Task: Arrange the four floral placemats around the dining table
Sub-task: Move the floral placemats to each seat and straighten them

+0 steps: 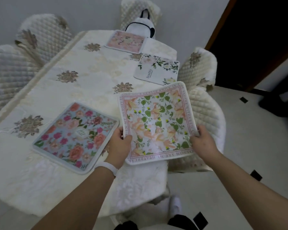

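Observation:
I hold a white placemat with peach lilies, green leaves and a lettered border (157, 122) by its near edge. My left hand (120, 140) grips its near left corner and my right hand (201, 138) grips its near right corner. The mat lies at the table's right edge, partly over a chair. A blue placemat with pink and orange roses (75, 136) lies flat to its left. A white placemat with green leaves and the word "Beautiful" (156, 70) lies further back on the right. A pink placemat (125, 41) lies at the far end.
The dining table (65, 90) wears a cream embroidered cloth. Quilted cream chairs stand around it: at the left (5, 70), at the far end (140, 9) with a white bag (140, 27) on it, and two at the right (204, 113). A dark doorway (264, 39) is at the right.

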Tool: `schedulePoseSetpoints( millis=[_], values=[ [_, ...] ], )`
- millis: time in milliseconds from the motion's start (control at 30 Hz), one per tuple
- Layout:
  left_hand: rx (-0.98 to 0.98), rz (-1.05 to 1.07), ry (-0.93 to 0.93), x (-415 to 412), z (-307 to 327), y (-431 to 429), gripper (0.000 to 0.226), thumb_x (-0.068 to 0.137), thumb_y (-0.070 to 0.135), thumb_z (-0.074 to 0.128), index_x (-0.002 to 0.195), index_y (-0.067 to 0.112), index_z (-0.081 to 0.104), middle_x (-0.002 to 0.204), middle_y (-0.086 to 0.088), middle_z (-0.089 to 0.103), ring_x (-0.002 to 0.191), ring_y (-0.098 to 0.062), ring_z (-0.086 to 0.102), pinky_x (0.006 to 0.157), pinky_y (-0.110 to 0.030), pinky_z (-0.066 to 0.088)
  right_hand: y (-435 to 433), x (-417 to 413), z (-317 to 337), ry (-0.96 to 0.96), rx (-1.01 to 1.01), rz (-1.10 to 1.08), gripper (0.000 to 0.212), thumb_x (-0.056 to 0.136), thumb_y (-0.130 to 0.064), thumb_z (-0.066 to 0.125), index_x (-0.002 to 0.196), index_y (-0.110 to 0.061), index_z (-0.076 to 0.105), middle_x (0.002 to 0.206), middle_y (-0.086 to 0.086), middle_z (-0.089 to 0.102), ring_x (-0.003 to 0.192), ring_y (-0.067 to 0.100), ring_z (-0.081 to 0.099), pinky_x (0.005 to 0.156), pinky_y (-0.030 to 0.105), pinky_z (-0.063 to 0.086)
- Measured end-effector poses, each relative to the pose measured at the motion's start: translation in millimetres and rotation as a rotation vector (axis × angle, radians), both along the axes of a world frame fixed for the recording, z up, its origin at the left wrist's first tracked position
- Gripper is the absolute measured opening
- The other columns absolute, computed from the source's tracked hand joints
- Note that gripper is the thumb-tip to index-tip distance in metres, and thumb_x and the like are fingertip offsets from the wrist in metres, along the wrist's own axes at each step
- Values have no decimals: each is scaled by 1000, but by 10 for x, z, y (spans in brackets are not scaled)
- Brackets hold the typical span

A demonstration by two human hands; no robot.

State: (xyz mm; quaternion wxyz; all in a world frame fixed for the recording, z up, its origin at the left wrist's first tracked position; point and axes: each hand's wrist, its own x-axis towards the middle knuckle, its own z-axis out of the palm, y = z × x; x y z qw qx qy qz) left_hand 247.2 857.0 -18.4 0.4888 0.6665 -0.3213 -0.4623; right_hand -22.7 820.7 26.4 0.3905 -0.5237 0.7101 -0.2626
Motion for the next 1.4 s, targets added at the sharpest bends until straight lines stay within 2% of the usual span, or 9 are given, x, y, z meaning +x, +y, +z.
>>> schedulePoseSetpoints(
  millis=[133,267,400,567,700,967,1167,1300,1400],
  values=[
    [-15,-22,-66,-377,184,-21,20,92,5,54,98,25,54,100,-11,65,88,-33,64,77,-51,56,-95,-427,101,-59,-15,-5,27,92,-8,45,110,-26,51,102,-10,63,87,9,61,62,28,52],
    [-8,17,-50,-878,360,-104,22,93,5,51,99,26,51,105,-8,68,91,-26,69,75,-42,59,-197,-942,151,-100,-53,1,27,92,-8,47,108,-29,52,100,-13,62,88,14,65,73,41,59],
    [5,59,-75,-1632,484,-210,19,93,5,51,102,22,51,102,-7,69,87,-24,70,66,-35,58,-291,-1703,199,-152,-55,15,24,92,-5,46,105,-25,52,98,-9,65,86,16,67,69,38,59],
    [-3,97,-98,-2453,569,-370,20,92,2,50,108,15,53,100,-8,68,82,-22,70,59,-30,54,-461,-2516,265,-181,-31,51,29,93,-5,45,104,-31,51,100,-8,66,86,18,69,68,40,60],
    [4,113,-90,-2826,655,-477,20,92,1,49,105,16,53,100,-9,68,80,-24,70,61,-36,56,-563,-2921,331,-216,-32,56,28,93,-4,44,106,-27,52,99,-9,66,85,16,68,60,31,56],
    [-27,147,-113,-3026,715,-845,20,91,-1,49,101,16,53,98,-10,69,75,-25,70,62,-38,56,-988,-3098,278,-259,-31,80,26,94,-3,45,112,-22,51,102,-10,64,86,9,65,56,21,50],
    [-19,215,-101,-2950,587,-1323,19,92,1,51,100,18,52,99,-4,69,82,-23,71,64,-36,56,-1589,-3050,221,-231,-13,132,22,96,-5,46,109,-21,51,101,-10,64,87,11,66,58,25,55],
    [-19,258,-82,-2880,446,-1773,19,92,1,50,97,20,52,101,-8,69,85,-26,71,67,-38,58,-2151,-2953,163,-208,1,161,22,95,-6,46,108,-22,51,105,-5,66,91,15,67,63,29,56],
    [-19,291,-55,-2798,402,-2144,19,92,1,49,98,19,52,102,-8,70,85,-25,71,67,-38,58,-2581,-2835,187,-183,17,188,23,95,-6,45,107,-25,51,106,-5,66,90,15,68,59,26,54]
  ],
)
